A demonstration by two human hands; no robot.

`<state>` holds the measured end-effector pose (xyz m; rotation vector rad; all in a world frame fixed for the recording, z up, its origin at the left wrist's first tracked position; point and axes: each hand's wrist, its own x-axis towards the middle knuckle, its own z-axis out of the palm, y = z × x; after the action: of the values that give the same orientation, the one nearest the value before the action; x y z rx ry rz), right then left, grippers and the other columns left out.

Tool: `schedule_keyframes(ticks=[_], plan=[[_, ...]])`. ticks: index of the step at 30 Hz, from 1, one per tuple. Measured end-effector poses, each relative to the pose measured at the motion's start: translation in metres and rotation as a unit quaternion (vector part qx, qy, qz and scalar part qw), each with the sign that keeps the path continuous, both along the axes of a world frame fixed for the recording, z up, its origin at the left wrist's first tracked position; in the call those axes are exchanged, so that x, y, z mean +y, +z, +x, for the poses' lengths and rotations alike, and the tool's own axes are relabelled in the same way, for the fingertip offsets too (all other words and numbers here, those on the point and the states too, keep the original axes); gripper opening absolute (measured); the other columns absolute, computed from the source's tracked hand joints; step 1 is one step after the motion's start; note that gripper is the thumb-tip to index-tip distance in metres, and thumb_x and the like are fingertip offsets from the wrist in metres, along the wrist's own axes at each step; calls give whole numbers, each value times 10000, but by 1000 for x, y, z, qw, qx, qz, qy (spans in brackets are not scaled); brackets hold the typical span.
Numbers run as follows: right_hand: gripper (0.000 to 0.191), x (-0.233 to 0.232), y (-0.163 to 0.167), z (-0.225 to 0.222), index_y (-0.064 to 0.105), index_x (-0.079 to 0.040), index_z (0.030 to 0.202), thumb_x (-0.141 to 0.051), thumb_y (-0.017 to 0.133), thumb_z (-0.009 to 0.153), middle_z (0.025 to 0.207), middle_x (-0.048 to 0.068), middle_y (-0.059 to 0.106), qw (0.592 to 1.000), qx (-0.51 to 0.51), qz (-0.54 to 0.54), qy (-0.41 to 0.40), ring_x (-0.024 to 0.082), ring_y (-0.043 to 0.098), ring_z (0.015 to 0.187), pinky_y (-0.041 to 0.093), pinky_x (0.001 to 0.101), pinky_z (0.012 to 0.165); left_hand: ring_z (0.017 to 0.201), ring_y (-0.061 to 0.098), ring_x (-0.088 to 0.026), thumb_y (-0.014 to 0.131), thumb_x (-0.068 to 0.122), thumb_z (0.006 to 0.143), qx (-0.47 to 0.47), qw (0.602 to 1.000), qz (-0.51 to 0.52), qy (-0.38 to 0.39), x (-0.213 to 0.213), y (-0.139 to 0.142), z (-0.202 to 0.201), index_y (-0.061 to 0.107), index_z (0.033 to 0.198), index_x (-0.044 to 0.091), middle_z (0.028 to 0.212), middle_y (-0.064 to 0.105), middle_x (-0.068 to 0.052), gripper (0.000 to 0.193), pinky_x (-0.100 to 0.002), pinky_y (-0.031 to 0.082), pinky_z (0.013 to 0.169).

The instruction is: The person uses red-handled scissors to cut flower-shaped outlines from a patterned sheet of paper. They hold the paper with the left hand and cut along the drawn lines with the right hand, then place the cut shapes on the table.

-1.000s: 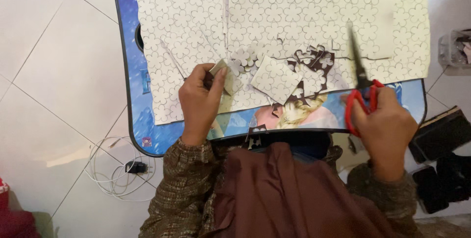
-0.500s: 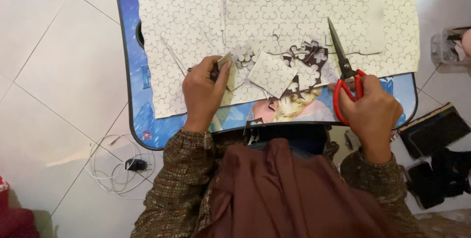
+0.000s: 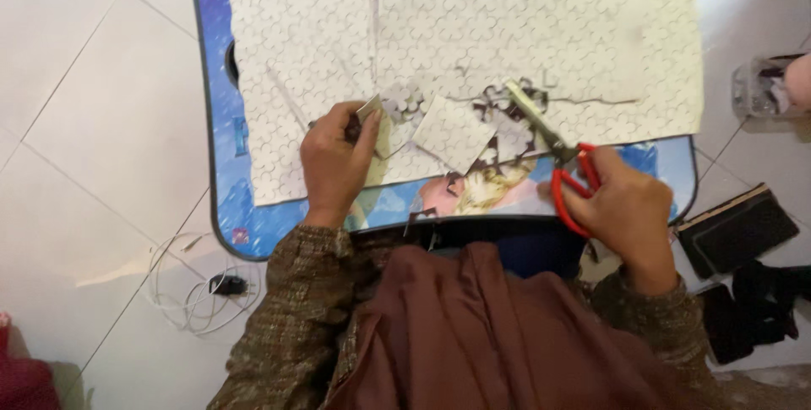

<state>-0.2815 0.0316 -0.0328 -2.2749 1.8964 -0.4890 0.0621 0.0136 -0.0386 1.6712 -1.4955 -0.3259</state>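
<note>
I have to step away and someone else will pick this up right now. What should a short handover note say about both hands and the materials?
Left hand: pinching a small cut piece against the white puzzle-pattern sheet.
Right hand: gripping red-handled scissors, blades shut or nearly so, tips pointing up-left over the sheet's ragged lower edge.
The sheet covers most of the blue lap table; a loose square piece lies between the hands.
Done: lower middle edge is cut up.
Left: most of the sheet is uncut.

Red-handled scissors, blades shut, point up-left over white puzzle sheets; a small grey piece is pinched upright.
</note>
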Motion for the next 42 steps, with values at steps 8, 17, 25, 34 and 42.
schedule_keyframes(ticks=[8,17,25,34,42], plan=[[784,2,22,-2,670,-59,987,-634,889,501,721,71,707,987,45,86,125,281,649,577,497,409,571,677,671,-160,784,178,967,6,1000,4,11,4,-3,1,732,1023,47,801,707,-60,152,-308,531,625],[314,20,4,6,577,-93,969,-225,804,798,753,41,579,976,131,-69,157,238,597,683,399,401,695,670,661,-172,789,189,956,-11,1000,-8,24,2,-5,-2,742,1027,53,781,691,-64,161,-324,522,618],[313,21,4,7,551,-89,906,-254,790,791,731,50,565,977,115,-75,161,254,598,682,393,417,680,661,668,-164,804,172,934,21,1000,-13,9,7,-6,-2,745,1035,59,769,690,-65,163,-315,523,607],[381,24,0,6,553,-88,840,-342,825,757,688,49,552,980,123,-65,139,245,596,653,393,409,665,661,665,-141,793,147,929,55,998,-13,-37,12,-3,-10,748,1035,51,770,716,-46,150,-291,522,616],[241,23,-1,-1,569,-113,866,-223,784,864,702,23,566,969,180,-68,155,210,591,657,403,377,685,661,653,-103,797,148,936,87,996,-10,-15,14,-7,-14,750,1044,38,794,709,-56,161,-263,525,604]])
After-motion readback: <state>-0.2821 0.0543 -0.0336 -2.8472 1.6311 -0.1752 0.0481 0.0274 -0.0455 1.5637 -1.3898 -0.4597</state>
